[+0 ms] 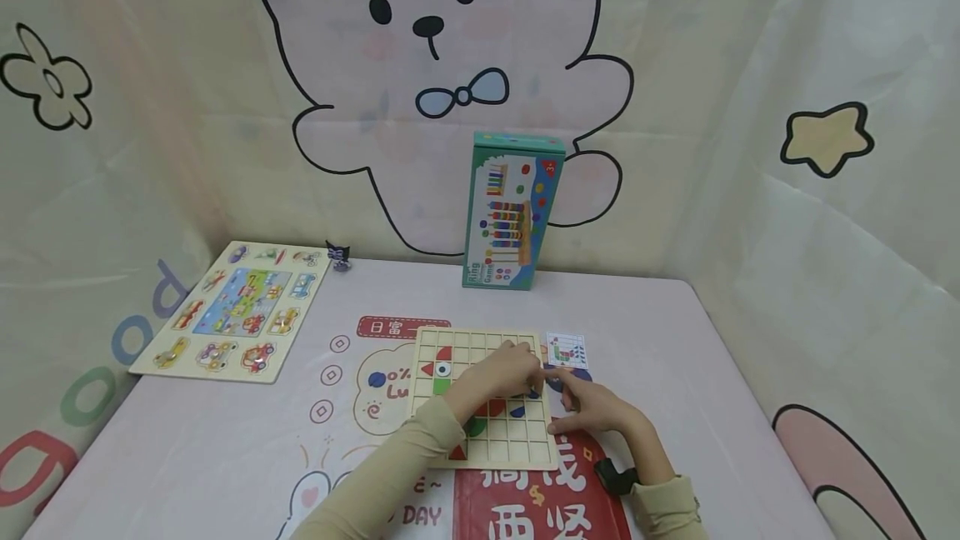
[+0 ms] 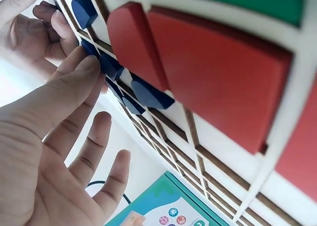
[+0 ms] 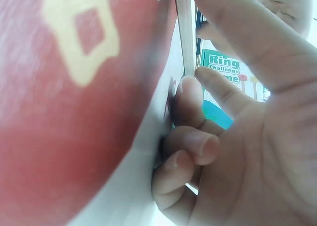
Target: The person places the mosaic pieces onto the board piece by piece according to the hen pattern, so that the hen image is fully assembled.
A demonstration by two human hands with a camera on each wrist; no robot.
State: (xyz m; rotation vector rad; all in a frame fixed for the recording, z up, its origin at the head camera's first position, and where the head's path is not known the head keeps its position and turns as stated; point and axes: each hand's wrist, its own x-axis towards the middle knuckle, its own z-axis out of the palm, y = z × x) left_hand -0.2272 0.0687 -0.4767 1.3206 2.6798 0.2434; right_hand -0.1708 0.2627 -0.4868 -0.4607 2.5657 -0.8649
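Observation:
A pale wooden grid board (image 1: pixel 476 342) lies on the table with red, green and blue pieces set in its squares. My left hand (image 1: pixel 498 375) reaches over its right part, and its thumb and index finger pinch a small blue piece (image 2: pixel 89 47). More blue pieces (image 2: pixel 148 93) and a large red piece (image 2: pixel 218 77) sit close by in the left wrist view. My right hand (image 1: pixel 592 407) holds the board's right edge, with the thumb and index finger on it and the other fingers curled beside it. A small pattern card (image 1: pixel 566 351) lies beyond the board's upper right corner.
A picture puzzle board (image 1: pixel 300 340) lies at the left of the table, near a small dark figurine (image 1: pixel 339 257). An upright green Ring Game box (image 1: pixel 512 215) stands at the back edge. The printed tablecloth (image 1: pixel 225 440) spreads underneath everything.

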